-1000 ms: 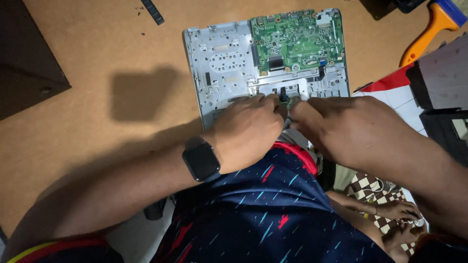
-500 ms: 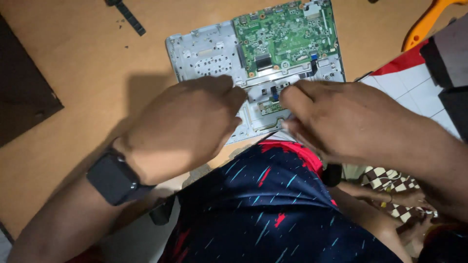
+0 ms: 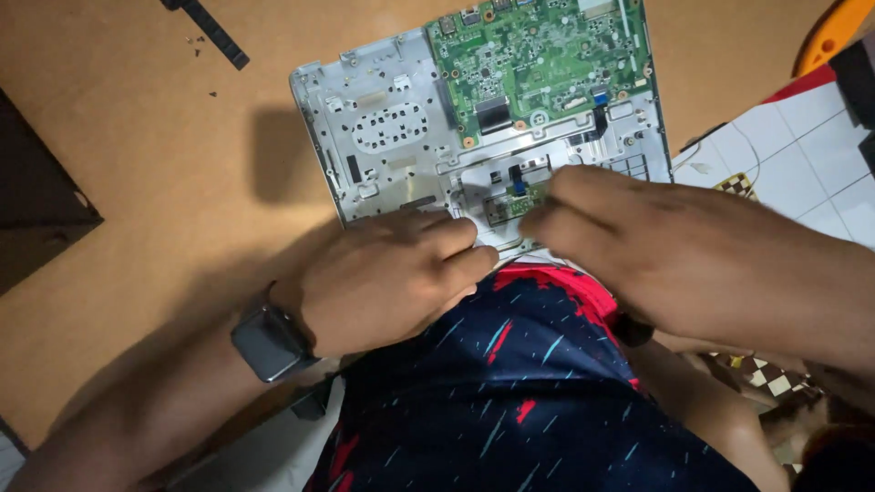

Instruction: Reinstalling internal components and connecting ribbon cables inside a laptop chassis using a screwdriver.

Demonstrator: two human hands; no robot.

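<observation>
An opened laptop base, silver-grey and with its inner side up, lies on the brown surface straight ahead of the person. Its long axis runs left to right across the view, slightly tilted so the right end sits a little higher. The green circuit board fills the far right part, and the near edge points toward the person's lap.

The left hand rests on the near edge of the base, its fingers close together and curled, pressing down on the casing rather than gripping anything. A dark wristwatch sits on that wrist.

The right hand lies over the near right corner, its fingertips drawn together at a small green board beside a short blue ribbon cable; whether they pinch something I cannot tell.

A black strip lies well apart at the far left, and an orange tool handle shows at the top right. White tiled floor shows to the right.
</observation>
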